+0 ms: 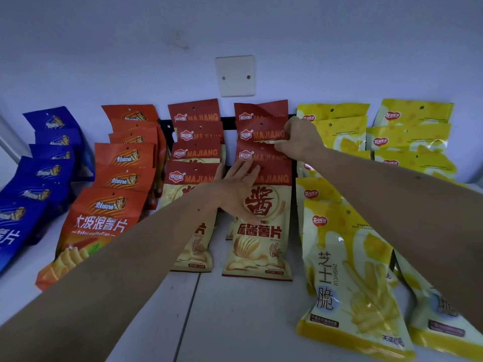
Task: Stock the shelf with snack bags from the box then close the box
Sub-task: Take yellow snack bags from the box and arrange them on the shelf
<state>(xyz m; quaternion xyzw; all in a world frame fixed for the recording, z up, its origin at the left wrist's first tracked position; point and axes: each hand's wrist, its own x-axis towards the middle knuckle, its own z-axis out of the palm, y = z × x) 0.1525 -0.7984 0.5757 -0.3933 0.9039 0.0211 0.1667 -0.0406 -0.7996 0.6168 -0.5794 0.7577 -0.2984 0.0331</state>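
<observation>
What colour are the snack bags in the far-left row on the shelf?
Blue, seen in the head view: the far-left snack bags are deep blue with white lettering.

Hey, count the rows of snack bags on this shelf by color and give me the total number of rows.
Blue bags: 1 row
Orange bags: 1 row
Red-topped cream bags: 2 rows
Yellow bags: 2 rows
Total: 6 rows

The left hand lies flat on the front bag of the right red-topped row; the right hand pinches a bag further back in the same row.
</observation>
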